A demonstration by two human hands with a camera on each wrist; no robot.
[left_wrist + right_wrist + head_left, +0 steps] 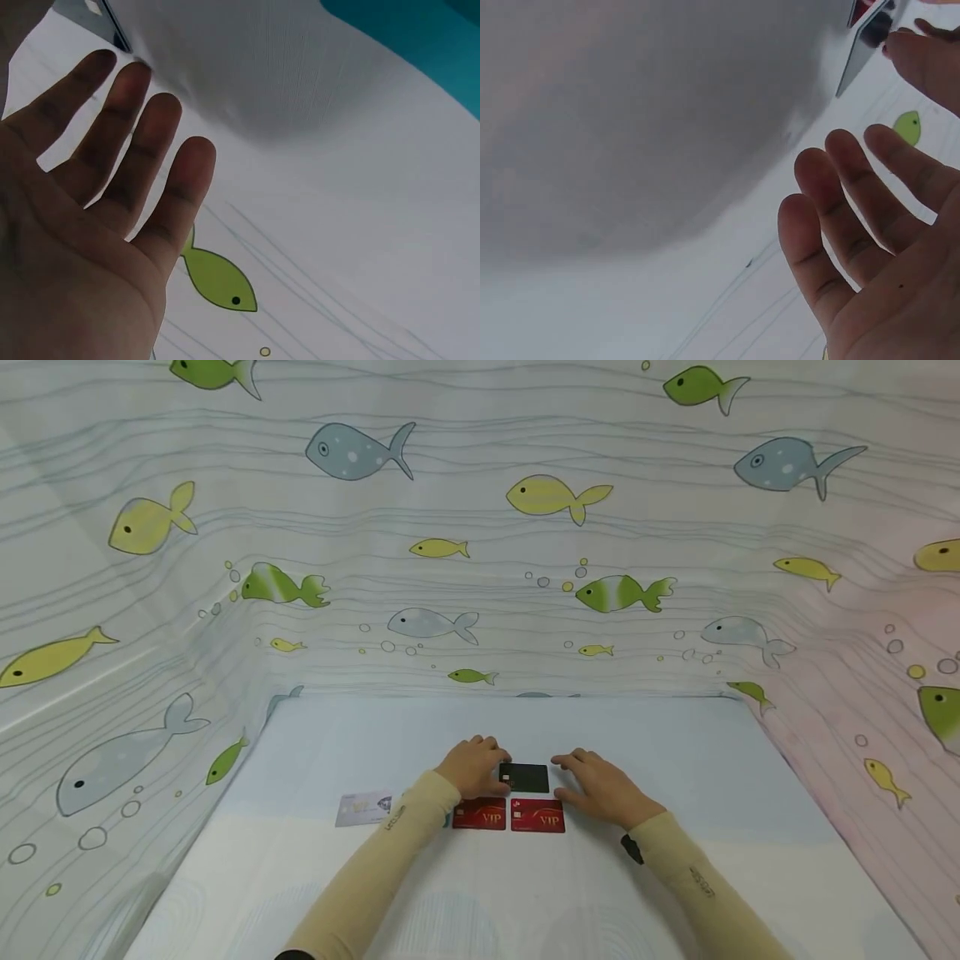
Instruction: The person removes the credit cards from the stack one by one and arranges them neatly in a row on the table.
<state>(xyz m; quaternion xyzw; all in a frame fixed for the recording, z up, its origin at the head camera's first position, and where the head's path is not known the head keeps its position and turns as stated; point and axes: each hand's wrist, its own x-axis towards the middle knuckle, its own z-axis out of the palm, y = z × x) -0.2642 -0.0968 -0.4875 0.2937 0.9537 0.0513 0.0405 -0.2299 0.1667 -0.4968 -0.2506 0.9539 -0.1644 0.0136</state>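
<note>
A glossy black card [532,779] with a small chip lies crosswise between the two hands. At its left end is my left hand [472,770], thumb over the lower corner and index fingertip by the upper one, pinching the card. In the left wrist view the other fingers [146,142] are spread. My right hand [603,789] stays just right of the card, thumb and index apart with a gap between them. Its fingers [847,247] hold nothing in the right wrist view. Just nearer than the black card are two red VIP cards [480,815], the right one [537,816] fully seen.
A pale silver card [360,810] lies further left on the white table [480,910]. Beside it a teal card [447,819] is mostly hidden by the left sleeve [367,877]. Fish-printed cloth walls [480,585] rise behind the table and on both sides.
</note>
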